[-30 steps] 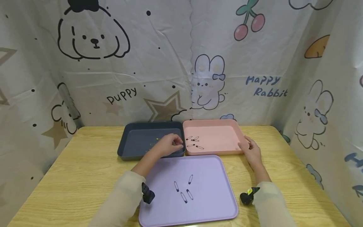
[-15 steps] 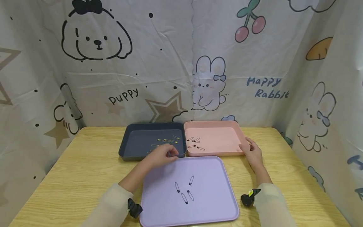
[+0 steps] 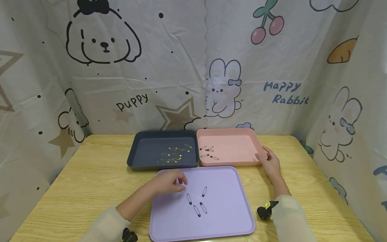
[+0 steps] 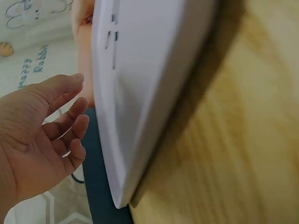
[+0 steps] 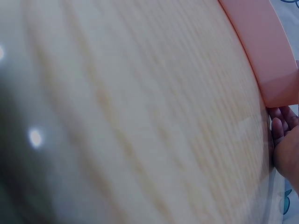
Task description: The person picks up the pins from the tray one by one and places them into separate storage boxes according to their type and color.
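My left hand (image 3: 167, 182) hovers over the upper left part of a lilac tray (image 3: 223, 218). Its fingers are loosely bent, and the left wrist view shows nothing between them. Just to its right, several dark-headed safety pins (image 3: 199, 215) lie spread on that tray. At the front right corner of a pink tray (image 3: 235, 144), my right hand (image 3: 269, 165) grips the rim, thumb on the inner side. More dark safety pins (image 3: 207, 150) lie along the pink tray's left side. Several yellow safety pins (image 3: 177, 155) are in the dark blue tray (image 3: 145, 148).
All three trays stand on a wood-grain table (image 3: 75, 188), the blue and pink ones side by side behind the lilac one. A printed cloth (image 3: 175, 74) encloses the back and sides. Black wrist cameras (image 3: 264, 212) sit on both sleeves.
My left hand has moved from above the blue tray, down and left, to above the lilac tray, uncovering the yellow safety pins. The right hand stays on the pink tray's corner.
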Demonstrator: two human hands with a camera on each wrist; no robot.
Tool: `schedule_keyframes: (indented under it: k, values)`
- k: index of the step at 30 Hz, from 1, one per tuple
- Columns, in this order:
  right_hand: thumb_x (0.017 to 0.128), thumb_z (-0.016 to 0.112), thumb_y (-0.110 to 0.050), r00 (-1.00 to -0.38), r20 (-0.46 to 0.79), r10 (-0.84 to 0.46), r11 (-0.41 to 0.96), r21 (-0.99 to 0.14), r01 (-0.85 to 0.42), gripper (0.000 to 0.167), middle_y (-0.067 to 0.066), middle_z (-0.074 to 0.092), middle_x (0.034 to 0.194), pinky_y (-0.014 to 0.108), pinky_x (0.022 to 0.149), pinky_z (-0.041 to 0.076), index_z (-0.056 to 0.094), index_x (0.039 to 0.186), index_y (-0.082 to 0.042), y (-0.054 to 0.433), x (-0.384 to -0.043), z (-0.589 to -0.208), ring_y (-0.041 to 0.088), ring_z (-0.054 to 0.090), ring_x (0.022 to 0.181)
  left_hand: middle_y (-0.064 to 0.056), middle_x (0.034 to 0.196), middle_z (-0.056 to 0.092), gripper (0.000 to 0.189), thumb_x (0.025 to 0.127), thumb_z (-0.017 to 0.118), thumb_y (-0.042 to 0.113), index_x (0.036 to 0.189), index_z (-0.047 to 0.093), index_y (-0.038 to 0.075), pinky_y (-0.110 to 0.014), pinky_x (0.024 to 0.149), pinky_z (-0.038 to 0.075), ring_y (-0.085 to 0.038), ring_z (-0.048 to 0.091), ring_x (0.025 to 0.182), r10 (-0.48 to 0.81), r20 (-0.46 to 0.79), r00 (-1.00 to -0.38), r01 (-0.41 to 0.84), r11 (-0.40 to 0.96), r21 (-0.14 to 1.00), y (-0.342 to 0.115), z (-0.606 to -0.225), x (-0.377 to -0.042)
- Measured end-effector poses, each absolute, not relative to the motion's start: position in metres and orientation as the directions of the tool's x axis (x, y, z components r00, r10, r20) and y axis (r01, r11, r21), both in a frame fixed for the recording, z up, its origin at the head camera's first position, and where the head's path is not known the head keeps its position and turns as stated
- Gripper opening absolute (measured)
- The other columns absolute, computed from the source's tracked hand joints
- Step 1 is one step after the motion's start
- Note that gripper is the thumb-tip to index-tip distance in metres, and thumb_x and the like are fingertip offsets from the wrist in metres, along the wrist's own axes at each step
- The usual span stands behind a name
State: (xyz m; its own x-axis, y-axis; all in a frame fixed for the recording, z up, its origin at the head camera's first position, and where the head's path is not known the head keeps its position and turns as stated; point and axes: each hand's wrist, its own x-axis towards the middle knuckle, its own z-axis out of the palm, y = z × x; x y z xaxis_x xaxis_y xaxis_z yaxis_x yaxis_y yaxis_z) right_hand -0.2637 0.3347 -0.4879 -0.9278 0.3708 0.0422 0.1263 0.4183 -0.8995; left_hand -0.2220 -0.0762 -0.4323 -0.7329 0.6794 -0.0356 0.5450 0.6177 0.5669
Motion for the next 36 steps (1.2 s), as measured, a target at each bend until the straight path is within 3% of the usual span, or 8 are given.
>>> schedule_keyframes:
  k: [11, 18, 24, 36]
  values:
    - [0.090, 0.060, -0.037, -0.921, 0.046, 0.388, 0.436, -0.889, 0.139, 0.062, 0.013, 0.051, 0.120, 0.009, 0.069, 0.034, 0.038, 0.144, -0.015, 0.336, -0.263, -0.491, 0.009, 0.040, 0.094, 0.005, 0.080, 0.055, 0.005, 0.081, 0.068, 0.016, 0.085, 0.067, 0.015, -0.022, 0.070, 0.043, -0.008, 0.049, 0.074, 0.703, -0.041, -0.710, 0.602, 0.637, 0.481, -0.069, -0.449, -0.213]
    - [0.090, 0.059, -0.038, -0.924, 0.041, 0.379, 0.431, -0.892, 0.138, 0.062, 0.012, 0.050, 0.117, 0.010, 0.070, 0.034, 0.037, 0.144, -0.015, 0.335, -0.262, -0.491, 0.011, 0.039, 0.094, 0.011, 0.078, 0.053, 0.003, 0.081, 0.068, 0.025, 0.082, 0.067, 0.023, -0.021, 0.069, 0.042, -0.001, 0.047, 0.072, 0.710, -0.088, -0.698, 0.627, 0.667, 0.402, -0.064, -0.454, -0.210]
    - [0.090, 0.059, -0.036, -0.926, 0.038, 0.376, 0.425, -0.895, 0.136, 0.062, 0.013, 0.050, 0.122, 0.009, 0.072, 0.034, 0.037, 0.144, -0.015, 0.335, -0.263, -0.491, 0.010, 0.040, 0.097, 0.010, 0.076, 0.051, 0.007, 0.081, 0.068, 0.021, 0.076, 0.063, 0.021, -0.020, 0.067, 0.041, -0.001, 0.045, 0.069, 0.741, -0.070, -0.668, 0.672, 0.642, 0.370, -0.063, -0.450, -0.210]
    - [0.089, 0.061, -0.036, -0.923, 0.060, 0.380, 0.427, -0.896, 0.118, 0.061, 0.009, 0.051, 0.114, 0.010, 0.069, 0.035, 0.039, 0.143, -0.015, 0.335, -0.265, -0.491, 0.007, 0.039, 0.091, 0.009, 0.070, 0.047, 0.009, 0.076, 0.065, 0.013, 0.071, 0.057, 0.015, -0.017, 0.061, 0.038, -0.001, 0.041, 0.064, 0.716, -0.137, -0.684, 0.608, 0.664, 0.435, -0.062, -0.449, -0.210]
